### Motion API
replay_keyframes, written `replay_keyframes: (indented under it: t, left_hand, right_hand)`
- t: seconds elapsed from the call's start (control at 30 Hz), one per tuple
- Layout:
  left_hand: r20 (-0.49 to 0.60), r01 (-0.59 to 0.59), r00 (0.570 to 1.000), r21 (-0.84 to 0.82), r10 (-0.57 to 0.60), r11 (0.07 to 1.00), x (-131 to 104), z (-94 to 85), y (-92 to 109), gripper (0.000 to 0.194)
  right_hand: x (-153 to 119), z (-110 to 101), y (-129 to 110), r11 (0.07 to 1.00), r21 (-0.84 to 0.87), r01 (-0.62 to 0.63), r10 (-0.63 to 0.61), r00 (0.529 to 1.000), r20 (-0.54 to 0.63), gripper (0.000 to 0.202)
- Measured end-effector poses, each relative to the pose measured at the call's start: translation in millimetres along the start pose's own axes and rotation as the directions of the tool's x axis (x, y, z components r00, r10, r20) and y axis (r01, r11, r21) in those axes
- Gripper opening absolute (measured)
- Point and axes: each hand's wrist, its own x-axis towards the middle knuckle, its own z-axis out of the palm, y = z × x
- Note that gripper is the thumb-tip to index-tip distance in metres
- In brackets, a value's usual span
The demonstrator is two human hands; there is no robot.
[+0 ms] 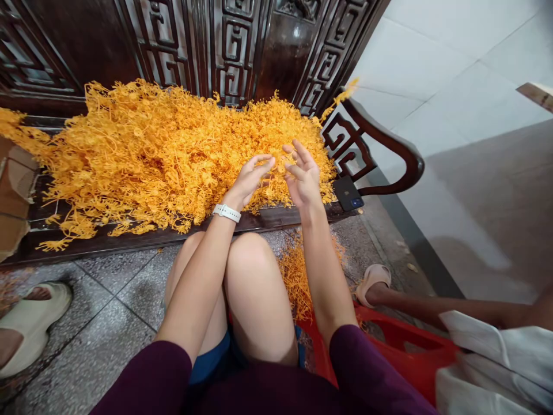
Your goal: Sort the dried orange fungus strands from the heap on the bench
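Note:
A long heap of orange, stringy plastic-looking pieces [173,155] with thin curled stems covers the seat of a dark wooden bench [142,239]. Over its right front part, my two hands face each other a short way apart. My left hand [251,177], with a white band on the wrist, has its fingers stretched toward the right. My right hand [303,176] is raised, fingers spread and slightly bent. Orange pieces show behind and between the fingers, and I make out none clearly held.
A dark phone [349,193] lies at the bench's right end, below the curved armrest [401,155]. Cut orange strands [298,276] are piled by a red plastic stool or basket [401,340]. A cardboard box [17,196] stands left. Other people's sandalled feet [372,283] flank me.

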Motion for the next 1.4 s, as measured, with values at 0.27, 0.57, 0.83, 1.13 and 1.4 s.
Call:
replay_keyframes:
  t: [0.27,0.57,0.83,1.13,1.4]
  left_hand:
    - [0.055,0.096,0.995,-0.23,-0.085,0.968,-2.7,-4.6,0.2,0.038]
    - [0.196,0.233,0.966,-0.37,-0.17,0.899,-15.6,8.3,12.8,0.031]
    - [0.295,0.154,0.95,-0.171,-0.099,0.973,-17.5,1.5,21.7,0.037]
    - [0.224,-0.041,0.974,0.294,-0.027,0.955,-13.8,-0.8,21.2,0.04]
    - [0.359,-0.363,0.914,0.509,0.191,0.78,-5.0,4.5,10.0,0.028]
  right_hand:
    - [-9.5,-11.5,-9.4,0.996,0.08,-0.05,0.044,0.996,0.074,0.064]
    - [-12.0,-19.9,-26.8,0.881,0.318,-0.35,0.272,0.925,0.266,0.066]
    - [-1.0,-17.9,-31.3,0.862,0.312,-0.4,0.308,0.901,0.306,0.056]
    - [-2.8,-31.0,-55.3,0.928,-0.145,-0.344,0.373,0.871,0.32,0.034]
    - [5.8,-42.5,-55.9,0.94,-0.216,-0.263,0.327,0.874,0.36,0.024]
